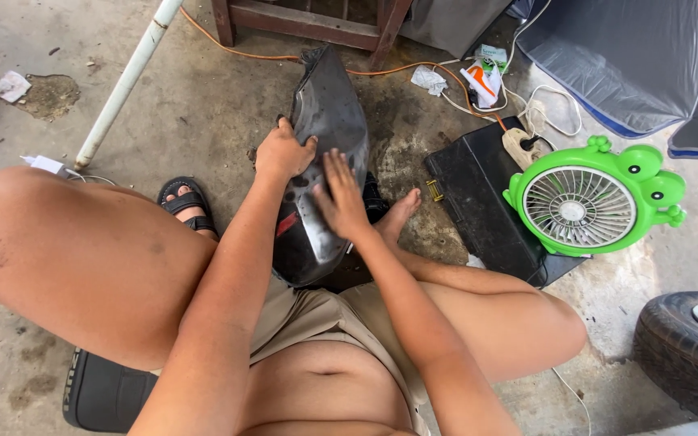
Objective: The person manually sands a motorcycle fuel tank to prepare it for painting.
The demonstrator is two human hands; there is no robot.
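A dark grey curved fender panel [334,113] stands between my knees, its lower end near my lap and its top towards the wooden frame. My left hand [283,152] grips the panel's left edge, fingers curled over it. My right hand [339,198] lies flat on the panel's face with fingers spread, pressing on the surface; I cannot tell whether anything is under the palm. A red mark [287,224] shows on the panel's lower left. I sit low on the concrete floor, one foot in a black sandal [185,201], the other foot bare [398,216].
A green frog-shaped fan [591,198] rests on a black case [478,202] to the right. Orange and white cables [478,97], a white pipe [127,81], a wooden frame [309,24], a tyre [688,347] and a grey-blue tarp [640,56] surround me.
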